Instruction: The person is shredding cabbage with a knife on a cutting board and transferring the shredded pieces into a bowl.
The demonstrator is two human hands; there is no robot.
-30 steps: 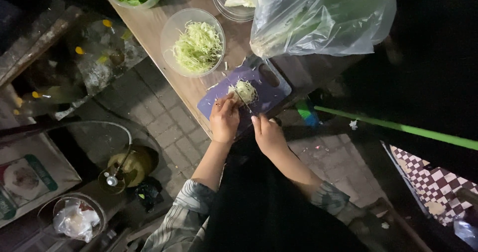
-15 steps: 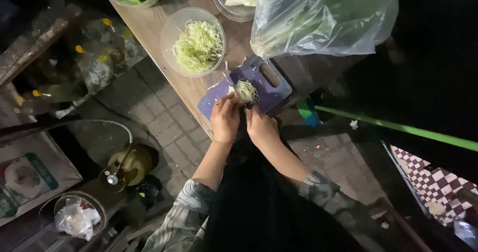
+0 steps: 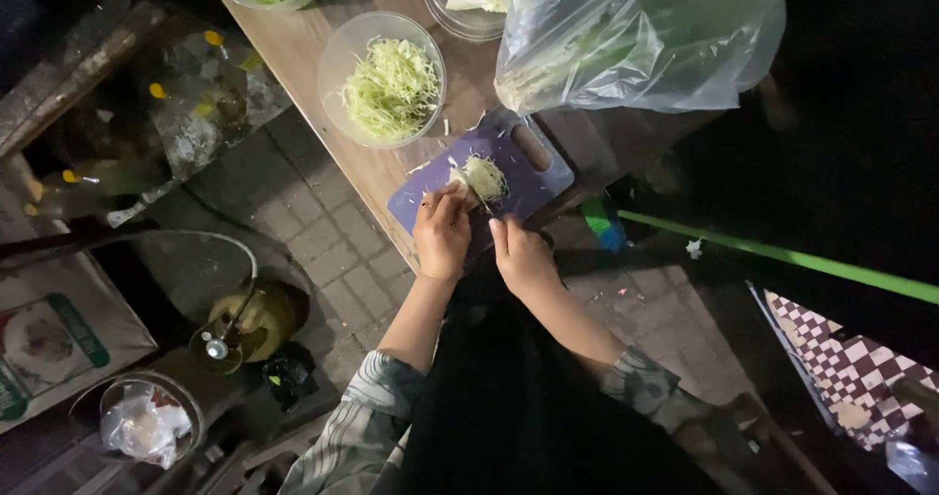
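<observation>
Wooden table (image 3: pixel 323 74), long and slanted, beyond both hands. Big clear plastic bag (image 3: pixel 636 35) of greens, far up and right of the grip. Clear bowl (image 3: pixel 383 79) of shredded cabbage, up and left of the grip. Purple cutting board (image 3: pixel 479 187) right under the fingers. Left hand (image 3: pixel 442 233) curled over the small cabbage piece (image 3: pixel 481 176), pressing it onto the board. Right hand (image 3: pixel 523 255) clenched just beside; cannot tell what it grasps.
</observation>
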